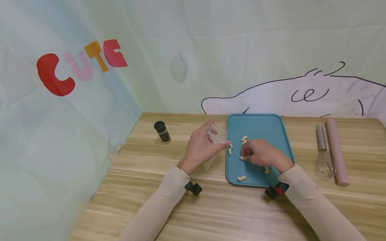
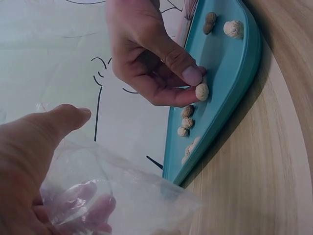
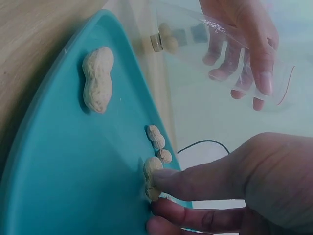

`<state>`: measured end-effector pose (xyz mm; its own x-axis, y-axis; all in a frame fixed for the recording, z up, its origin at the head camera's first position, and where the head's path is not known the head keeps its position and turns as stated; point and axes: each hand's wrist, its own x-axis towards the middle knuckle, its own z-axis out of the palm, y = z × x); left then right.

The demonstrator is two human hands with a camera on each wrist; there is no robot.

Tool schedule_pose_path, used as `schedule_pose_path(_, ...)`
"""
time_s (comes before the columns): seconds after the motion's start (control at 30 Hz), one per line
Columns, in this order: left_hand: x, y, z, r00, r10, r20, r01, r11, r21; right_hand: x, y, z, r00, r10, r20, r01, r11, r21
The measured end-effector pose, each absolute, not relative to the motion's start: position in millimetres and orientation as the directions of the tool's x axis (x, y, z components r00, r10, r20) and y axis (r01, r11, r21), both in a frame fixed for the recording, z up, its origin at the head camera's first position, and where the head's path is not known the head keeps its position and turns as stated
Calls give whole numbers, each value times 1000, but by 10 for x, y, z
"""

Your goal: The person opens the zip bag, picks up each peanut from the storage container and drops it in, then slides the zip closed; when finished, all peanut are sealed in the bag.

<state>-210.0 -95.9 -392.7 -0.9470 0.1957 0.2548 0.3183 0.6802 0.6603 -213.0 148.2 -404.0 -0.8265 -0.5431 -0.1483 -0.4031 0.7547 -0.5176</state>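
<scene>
My left hand [image 1: 201, 144] holds a clear plastic bag [image 1: 218, 134] by its spread mouth, beside the tray's left edge. Through the film in the left wrist view, fingertips [image 2: 98, 210] show. Over the blue tray [image 1: 256, 125], my right hand [image 1: 261, 152] pinches a pale peanut [image 3: 152, 177] between thumb and fingers. Whether that peanut still touches the tray I cannot tell. Several other peanuts lie on the tray, among them one near the front edge [image 1: 242, 178] and one by the right wrist [image 1: 266, 169]. What the bag's lower end contains is unclear.
A black-capped spice jar [image 1: 163, 132] stands on the wooden table [image 1: 144, 201] at the left. Right of the tray lie a wire whisk [image 1: 324, 155] and a pink rolling pin [image 1: 337, 152]. A printed cloth [image 1: 193, 60] hangs behind the table's back edge.
</scene>
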Motion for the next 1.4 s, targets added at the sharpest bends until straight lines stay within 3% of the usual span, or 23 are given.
schedule_pose_path(0.17,-2100,-951,-3929,-946,199,257,322,685,654,-2127,1495,-4036,-850,-515,-108,-389,753,-531)
schedule_pose_path(0.53,-2099,-946,-3958,-934,229,275,356,683,638,-2077,1434,-3998,-917,-371,148,-380,694,-612)
schedule_pose_path(1.03,-2087,-932,-3970,-941,242,239,340,676,654,-1986,1322,-3923,-855,-221,469,-507,547,-666)
schedule_pose_path(1.4,-2078,-928,-3988,-926,281,253,378,679,630,-1904,1187,-3952,-840,-243,486,-537,505,-676)
